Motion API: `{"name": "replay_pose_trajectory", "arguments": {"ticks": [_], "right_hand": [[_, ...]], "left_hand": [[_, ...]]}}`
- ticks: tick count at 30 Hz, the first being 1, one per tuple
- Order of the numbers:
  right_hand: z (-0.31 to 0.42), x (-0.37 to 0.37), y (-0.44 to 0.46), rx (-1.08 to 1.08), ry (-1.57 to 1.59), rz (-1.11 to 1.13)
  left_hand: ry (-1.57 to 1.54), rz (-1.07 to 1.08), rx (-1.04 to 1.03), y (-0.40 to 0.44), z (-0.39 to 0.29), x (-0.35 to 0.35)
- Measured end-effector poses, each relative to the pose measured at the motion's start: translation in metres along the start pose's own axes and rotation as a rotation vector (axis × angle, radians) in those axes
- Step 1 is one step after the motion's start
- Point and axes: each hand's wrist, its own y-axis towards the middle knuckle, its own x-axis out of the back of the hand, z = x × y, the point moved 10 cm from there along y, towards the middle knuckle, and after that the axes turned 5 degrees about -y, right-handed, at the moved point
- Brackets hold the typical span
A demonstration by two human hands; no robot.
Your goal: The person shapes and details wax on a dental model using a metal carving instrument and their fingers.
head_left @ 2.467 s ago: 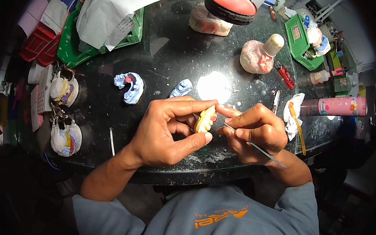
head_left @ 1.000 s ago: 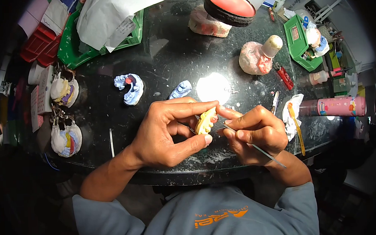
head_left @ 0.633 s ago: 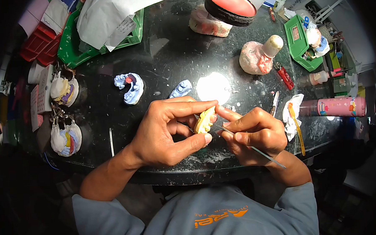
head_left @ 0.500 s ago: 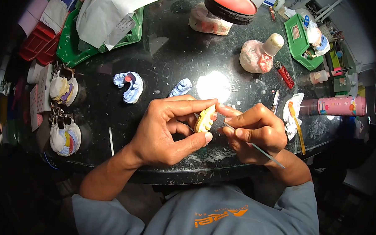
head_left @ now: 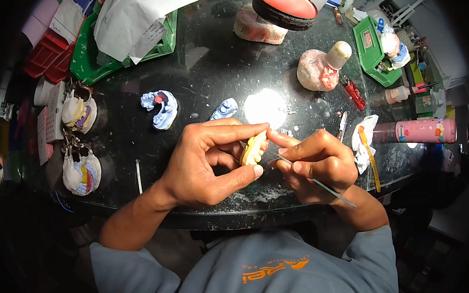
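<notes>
Between the thumb and index finger of my left hand sits a small yellow dental model with tooth shapes along its right side. A bit of pink shows at its right edge. My right hand pinches a thin metal dental instrument like a pen, its shaft slanting down toward the wrist. The right index finger reaches over to the upper end of the model, close to the left fingertip. The instrument's working tip is too small to make out. Just above my left hand lies a blue-grey partial dental cast.
A blue-grey dental arch lies to the left, with two mounted casts beyond it. Farther off are a pink wax dish, a stained plaster lump, a red lighter, a knife, a yellow-handled brush and a pink bottle.
Both hands keep nearly the same pose around the model. The whole view has shifted very slightly; the objects on the table stay where they were.
</notes>
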Motion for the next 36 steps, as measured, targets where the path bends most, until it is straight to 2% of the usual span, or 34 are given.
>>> {"name": "replay_pose_trajectory", "arguments": {"ticks": [4, 10, 13, 19, 23, 27, 30, 36], "right_hand": [[-0.001, -0.005, -0.002, 0.027, -0.005, 0.060], [-0.005, 0.004, -0.003, -0.016, 0.039, -0.088], [0.001, -0.004, -0.001, 0.018, -0.006, 0.070], [0.001, -0.006, -0.001, 0.051, -0.004, 0.080], [-0.005, 0.006, 0.003, -0.036, 0.055, -0.067], [-0.025, 0.016, -0.007, -0.247, 0.075, -0.217], [-0.035, 0.017, -0.011, -0.294, 0.211, -0.277], [-0.032, 0.019, -0.009, -0.277, 0.113, -0.278]], "left_hand": [[0.055, 0.053, -0.020, 0.002, -0.004, -0.001], [0.034, 0.055, -0.027, 0.002, -0.005, -0.003], [0.045, 0.051, -0.030, 0.001, -0.004, -0.002], [0.063, 0.055, -0.033, 0.001, -0.005, -0.002], [0.054, 0.026, 0.004, 0.001, -0.004, -0.001], [-0.024, -0.013, 0.054, 0.000, 0.000, 0.000], [-0.010, -0.011, 0.084, 0.001, 0.001, -0.001], [0.012, -0.025, 0.045, 0.003, -0.003, -0.001]]}}
